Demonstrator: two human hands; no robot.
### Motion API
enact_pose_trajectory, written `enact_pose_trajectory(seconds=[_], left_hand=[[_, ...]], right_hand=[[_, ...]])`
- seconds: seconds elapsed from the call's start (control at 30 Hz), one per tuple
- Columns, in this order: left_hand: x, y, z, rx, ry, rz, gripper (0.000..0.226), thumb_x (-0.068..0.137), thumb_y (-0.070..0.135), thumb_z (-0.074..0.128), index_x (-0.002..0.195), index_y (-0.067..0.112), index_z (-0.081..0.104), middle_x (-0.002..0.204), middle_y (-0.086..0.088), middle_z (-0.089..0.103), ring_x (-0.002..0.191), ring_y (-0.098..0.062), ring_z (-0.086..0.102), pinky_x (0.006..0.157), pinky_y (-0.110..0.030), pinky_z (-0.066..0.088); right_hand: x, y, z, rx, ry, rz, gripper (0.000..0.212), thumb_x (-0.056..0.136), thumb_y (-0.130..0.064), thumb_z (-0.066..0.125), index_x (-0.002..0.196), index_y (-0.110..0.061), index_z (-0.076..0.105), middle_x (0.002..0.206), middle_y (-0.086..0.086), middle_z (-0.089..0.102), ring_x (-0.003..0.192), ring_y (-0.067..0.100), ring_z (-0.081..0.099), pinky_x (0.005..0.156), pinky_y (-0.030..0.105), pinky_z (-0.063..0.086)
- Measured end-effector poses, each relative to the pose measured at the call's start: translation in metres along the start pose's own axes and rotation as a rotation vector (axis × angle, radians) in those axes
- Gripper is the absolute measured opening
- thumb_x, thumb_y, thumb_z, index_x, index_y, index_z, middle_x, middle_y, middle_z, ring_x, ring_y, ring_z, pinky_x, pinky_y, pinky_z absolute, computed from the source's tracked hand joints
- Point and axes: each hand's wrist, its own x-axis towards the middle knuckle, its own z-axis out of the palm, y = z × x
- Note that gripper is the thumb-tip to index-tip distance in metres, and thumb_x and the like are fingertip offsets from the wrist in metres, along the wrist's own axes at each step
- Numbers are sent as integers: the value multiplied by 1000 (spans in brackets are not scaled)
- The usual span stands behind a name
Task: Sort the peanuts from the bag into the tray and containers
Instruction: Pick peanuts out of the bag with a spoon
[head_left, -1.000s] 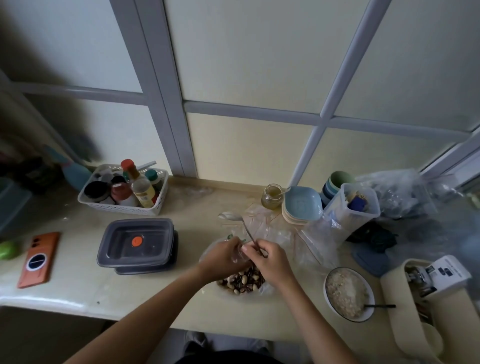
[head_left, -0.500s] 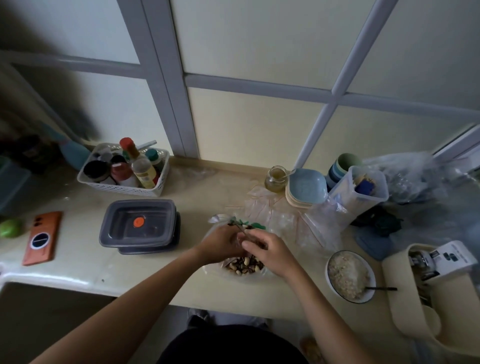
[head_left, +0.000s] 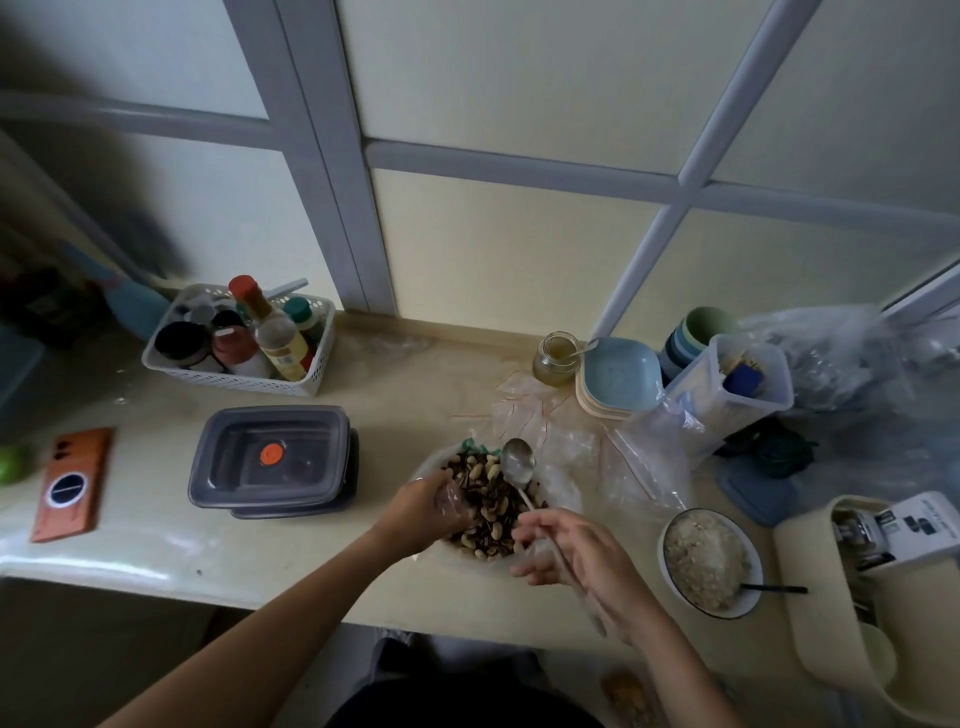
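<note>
A clear plastic bag (head_left: 563, 493) lies spread wide on the counter, full of pale peanuts (head_left: 485, 499) mixed with dark seeds. My left hand (head_left: 431, 512) grips the bag's left edge and holds it apart. My right hand (head_left: 571, 551) pinches the handle of a metal spoon (head_left: 517, 465), whose bowl hovers over the far side of the pile. A dark lidded container (head_left: 270, 460) with an orange dot sits to the left of the bag. Stacked blue and cream dishes (head_left: 618, 376) stand behind it.
A white basket of bottles (head_left: 241, 345) stands at the back left. An orange phone (head_left: 72, 483) lies at far left. A bowl of grains (head_left: 709, 561) with a spoon sits right of the bag. Empty zip bags (head_left: 628, 452), a jar (head_left: 555, 358) and a clear tub (head_left: 732, 384) crowd the back right.
Both hands have pulled apart, spreading the bag so the peanuts show. The spoon has swung from the left side to above the pile's far edge.
</note>
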Motion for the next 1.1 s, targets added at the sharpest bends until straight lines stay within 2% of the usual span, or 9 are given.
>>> enact_pose_trajectory(seconds=[0.1,0.17,0.23,0.37,0.5,0.6,0.87,0.97,1.1], left_hand=[[2,2,-3,6,-11,15,32,81,26,81,100,25,55,85,9,64,75,-3,59,66,-17,49],[4,3,-4,8,-16,15,39,82,23,81,106,29,50,84,13,59,72,0,55,59,-8,42],[6,2,-5,8,-25,4,38,81,24,81,105,26,51,83,13,59,73,-5,58,58,-8,42],[9,-1,-5,-15,-62,16,51,81,25,82,117,25,47,92,12,57,83,-10,59,59,-8,42],[10,-9,-6,-6,-129,41,75,79,39,82,135,19,38,119,2,56,106,-16,57,80,-15,47],[11,-15,-7,89,-172,59,77,80,52,77,136,18,36,124,0,57,111,-19,56,91,-34,48],[18,-11,-8,96,-139,161,48,86,41,76,118,10,58,103,0,62,93,-16,57,74,-25,39],[21,-16,-7,88,-191,173,52,87,44,74,122,10,57,113,-8,67,100,-23,62,75,-28,42],[20,-22,-9,54,-286,143,71,79,57,74,128,15,47,115,-2,62,100,-20,60,86,-38,52]], right_hand=[[-3,-11,-4,-38,-55,-79,35,105,-11,39,129,-7,64,122,10,74,101,40,74,89,45,57],[0,-10,-3,-195,41,-176,27,99,-4,52,120,-12,67,107,8,76,92,31,75,81,34,57],[4,-6,0,-349,206,-257,7,100,-18,65,105,-20,69,88,6,72,78,25,71,71,29,54],[14,1,5,-646,435,-383,40,105,-48,44,86,-18,64,60,-1,52,55,15,53,55,29,42],[28,14,8,-858,634,-384,28,106,-20,45,94,-14,69,65,-10,54,57,10,53,57,26,38],[37,19,19,-899,724,-348,38,108,-27,41,86,-9,67,68,-6,52,64,16,54,64,28,38],[51,26,55,-1078,833,-395,25,104,-12,55,81,-8,65,64,3,59,55,20,59,51,26,41],[55,34,59,-1014,784,-419,28,107,-21,50,91,-11,69,69,1,65,59,17,65,53,29,54],[57,37,56,-786,753,-335,41,107,-33,42,100,-13,76,79,-1,75,68,8,72,65,30,61]])
